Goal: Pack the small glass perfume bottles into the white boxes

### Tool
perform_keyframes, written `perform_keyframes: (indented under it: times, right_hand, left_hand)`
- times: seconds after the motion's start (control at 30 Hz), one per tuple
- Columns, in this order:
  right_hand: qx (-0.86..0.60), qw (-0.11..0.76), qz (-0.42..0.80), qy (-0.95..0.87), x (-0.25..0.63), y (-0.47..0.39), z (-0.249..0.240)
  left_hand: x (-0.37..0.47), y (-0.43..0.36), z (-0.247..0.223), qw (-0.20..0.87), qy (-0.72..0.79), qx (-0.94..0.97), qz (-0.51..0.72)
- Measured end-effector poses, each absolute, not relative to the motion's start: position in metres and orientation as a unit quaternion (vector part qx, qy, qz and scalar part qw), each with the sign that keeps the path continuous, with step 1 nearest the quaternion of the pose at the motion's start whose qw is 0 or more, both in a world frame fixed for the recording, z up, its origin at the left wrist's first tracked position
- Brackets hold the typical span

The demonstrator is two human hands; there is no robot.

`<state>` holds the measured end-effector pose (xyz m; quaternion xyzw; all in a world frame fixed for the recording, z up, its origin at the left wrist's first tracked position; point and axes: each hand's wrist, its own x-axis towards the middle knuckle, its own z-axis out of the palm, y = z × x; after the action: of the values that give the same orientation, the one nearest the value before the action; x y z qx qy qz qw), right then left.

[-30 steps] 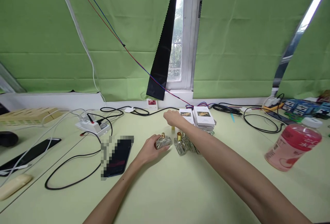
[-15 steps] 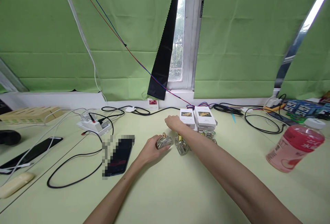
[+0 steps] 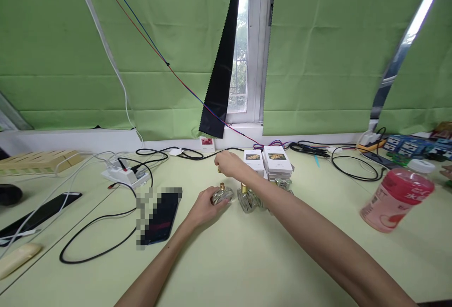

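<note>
My left hand [image 3: 206,206] is wrapped round a small glass bottle [image 3: 223,196] with a gold neck, which rests on the table. Above and just behind that bottle is my right hand [image 3: 228,163], its fingers pinched on a small gold piece [image 3: 219,169], partly hidden by the fingers. More glass bottles [image 3: 247,198] with gold tops stand to the right, partly behind my right forearm. Flat white boxes [image 3: 278,160] with a yellow flower picture are stacked behind them.
A dark phone [image 3: 162,217] lies left of my left hand. Black cables, a white power strip [image 3: 123,173] and a second phone [image 3: 42,215] are further left. A pink drink bottle [image 3: 395,198] stands at the right. Another person's hand [image 3: 447,171] shows at the right edge.
My right hand has shifted left and a little up, and the gold piece now shows beneath its fingers. The view has turned slightly right. Another person's hand has come into view.
</note>
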<state>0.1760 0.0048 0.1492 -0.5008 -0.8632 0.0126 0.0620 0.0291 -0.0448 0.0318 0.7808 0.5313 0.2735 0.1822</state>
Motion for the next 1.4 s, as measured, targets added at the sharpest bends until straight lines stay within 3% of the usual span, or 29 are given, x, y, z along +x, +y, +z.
perform_keyframes:
  times: [0.17,0.37,1.4]
  right_hand:
    - [-0.465,0.131,0.021,-0.875,0.191,-0.015,0.145]
    - [-0.391,0.276,0.087,-0.874,0.207,-0.030,0.138]
    - [-0.392,0.204,0.112,-0.890,0.212,-0.035,0.126]
  left_hand:
    - [0.030,-0.045,0.032,0.175,0.537,0.778,0.274]
    - [0.031,-0.046,0.032,0.169,0.537,0.778,0.279]
    - [0.032,-0.050,0.035,0.186,0.527,0.783,0.272]
